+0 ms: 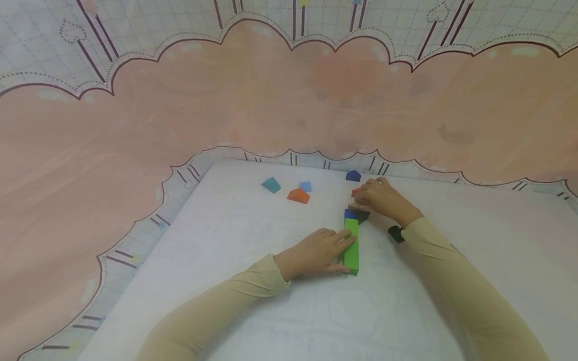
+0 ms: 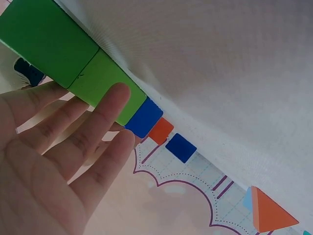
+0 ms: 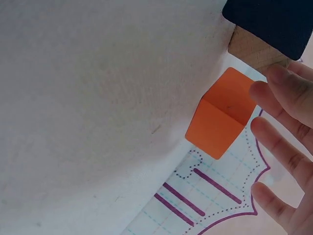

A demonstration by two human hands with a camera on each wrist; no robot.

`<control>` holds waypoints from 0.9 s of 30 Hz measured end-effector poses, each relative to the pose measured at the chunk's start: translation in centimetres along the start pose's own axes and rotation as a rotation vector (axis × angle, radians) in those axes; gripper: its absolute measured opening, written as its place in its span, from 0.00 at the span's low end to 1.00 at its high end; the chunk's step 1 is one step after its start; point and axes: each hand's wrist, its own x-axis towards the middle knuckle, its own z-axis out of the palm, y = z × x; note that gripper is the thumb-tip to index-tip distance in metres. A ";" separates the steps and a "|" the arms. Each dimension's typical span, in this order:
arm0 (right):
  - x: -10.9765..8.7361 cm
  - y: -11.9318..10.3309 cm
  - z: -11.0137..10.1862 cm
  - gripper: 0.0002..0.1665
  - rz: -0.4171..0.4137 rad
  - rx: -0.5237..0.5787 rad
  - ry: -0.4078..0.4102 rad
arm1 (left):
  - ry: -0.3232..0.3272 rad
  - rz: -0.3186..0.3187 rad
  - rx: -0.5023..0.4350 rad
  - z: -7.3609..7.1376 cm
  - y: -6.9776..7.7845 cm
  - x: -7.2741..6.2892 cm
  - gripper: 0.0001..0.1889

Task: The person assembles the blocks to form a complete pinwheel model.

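Note:
My left hand (image 1: 318,252) lies with fingers stretched against a long green block (image 1: 351,248); its thumb is by the near end. At the block's far end sits a blue block (image 1: 350,214), with a dark block (image 1: 359,215) to its right. Just beyond, my right hand (image 1: 384,200) bends over a plain wooden block (image 3: 252,49), its fingertips pinching that block's edge beside the dark piece. An orange block (image 3: 220,115) stands close to these fingers, partly hidden by them in the head view. A dark blue house-shaped block (image 1: 353,176) lies farther back.
To the left lie a teal block (image 1: 271,185), a light blue block (image 1: 305,186) and another orange block (image 1: 298,195). They rest on a white table (image 1: 217,220) whose far edge meets a patterned curtain (image 1: 271,100). A black device (image 1: 396,234) is at my right wrist.

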 end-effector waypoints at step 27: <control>0.2 -0.4 0.5 0.09 -0.054 0.120 0.000 | 0.015 0.001 0.014 0.0 0.0 0.0 0.36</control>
